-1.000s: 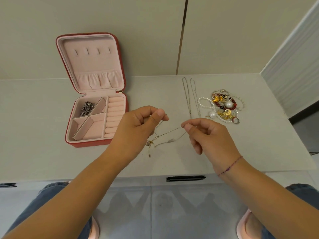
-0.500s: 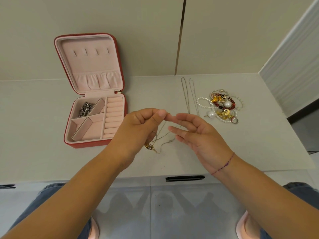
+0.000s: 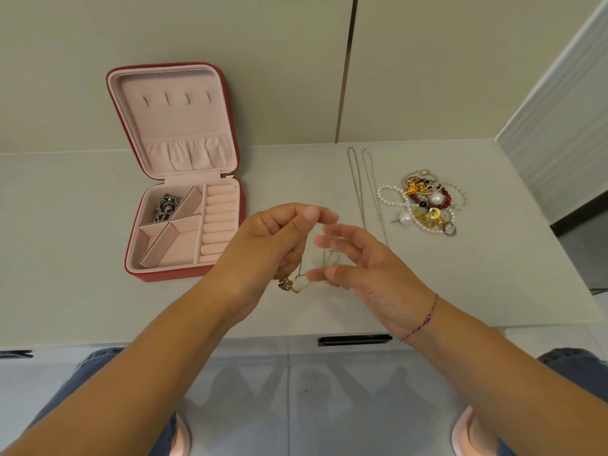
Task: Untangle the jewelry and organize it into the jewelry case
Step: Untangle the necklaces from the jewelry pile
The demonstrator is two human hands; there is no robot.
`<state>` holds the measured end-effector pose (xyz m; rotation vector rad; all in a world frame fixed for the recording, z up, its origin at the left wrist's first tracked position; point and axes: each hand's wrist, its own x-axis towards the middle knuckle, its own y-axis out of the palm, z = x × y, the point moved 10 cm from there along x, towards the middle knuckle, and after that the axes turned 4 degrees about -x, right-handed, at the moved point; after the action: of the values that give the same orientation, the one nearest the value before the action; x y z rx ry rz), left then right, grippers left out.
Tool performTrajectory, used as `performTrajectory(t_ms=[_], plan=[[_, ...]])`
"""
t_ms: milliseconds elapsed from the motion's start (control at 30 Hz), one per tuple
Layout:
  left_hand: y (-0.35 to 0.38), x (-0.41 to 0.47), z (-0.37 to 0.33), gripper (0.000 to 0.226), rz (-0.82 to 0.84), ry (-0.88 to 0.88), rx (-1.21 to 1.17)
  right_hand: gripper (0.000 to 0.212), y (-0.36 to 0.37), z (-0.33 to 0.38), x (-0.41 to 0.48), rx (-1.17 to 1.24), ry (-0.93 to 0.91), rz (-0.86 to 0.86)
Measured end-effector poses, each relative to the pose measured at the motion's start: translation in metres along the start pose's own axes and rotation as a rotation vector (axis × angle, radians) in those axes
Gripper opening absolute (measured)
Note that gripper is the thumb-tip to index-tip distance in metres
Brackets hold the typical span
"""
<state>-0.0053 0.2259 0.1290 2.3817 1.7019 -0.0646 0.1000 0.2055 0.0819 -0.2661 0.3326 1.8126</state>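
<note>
Necklace chain (image 3: 300, 269) hangs dead centre, its gold pendant (image 3: 285, 284) dangling low, pinched between thumb and forefinger of the left hand (image 3: 269, 245). The right hand (image 3: 371, 268) hovers just beside it at three o'clock, fingers spread and loose (blurred, so contact with the chain is unclear). At ten o'clock the jewelry case (image 3: 171, 274) lies open, a dark silver piece (image 3: 166, 207) in its far-left compartment. At two o'clock sits the tangled pile (image 3: 424, 205), with two silver chains (image 3: 358, 192) laid straight beside it.

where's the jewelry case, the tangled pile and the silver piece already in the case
jewelry case (image 3: 177, 123): head view, pink lining of the open lid
tangled pile (image 3: 424, 205): head view, beads at its middle
silver piece (image 3: 167, 207): head view, its middle, in the back left compartment
</note>
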Motion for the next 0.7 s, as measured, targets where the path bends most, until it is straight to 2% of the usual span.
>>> performTrajectory(t_ms=[100, 267, 400, 500, 600, 700], plan=[[0.001, 0.0, 0.001, 0.027, 0.009, -0.004, -0.026, 0.051, -0.001, 0.002, 0.0, -0.154, -0.009, -0.011], [0.003, 0.003, 0.002, 0.032, 0.025, -0.017, -0.089, 0.049, -0.002, 0.014, -0.007, -0.658, -0.146, -0.076], [0.004, 0.003, 0.006, 0.035, 0.031, -0.045, -0.138, 0.039, -0.007, 0.022, -0.013, -0.892, -0.236, -0.192], [0.006, 0.003, 0.008, 0.04, 0.035, -0.059, -0.216, 0.03, -0.002, 0.028, -0.015, -0.701, -0.279, -0.163], [0.01, 0.004, 0.01, 0.045, 0.054, -0.07, -0.301, 0.027, 0.005, 0.026, -0.013, -0.467, -0.238, -0.063], [0.01, 0.005, 0.012, 0.046, 0.05, -0.084, -0.403, 0.024, -0.001, 0.021, -0.009, -0.261, -0.183, -0.063]])
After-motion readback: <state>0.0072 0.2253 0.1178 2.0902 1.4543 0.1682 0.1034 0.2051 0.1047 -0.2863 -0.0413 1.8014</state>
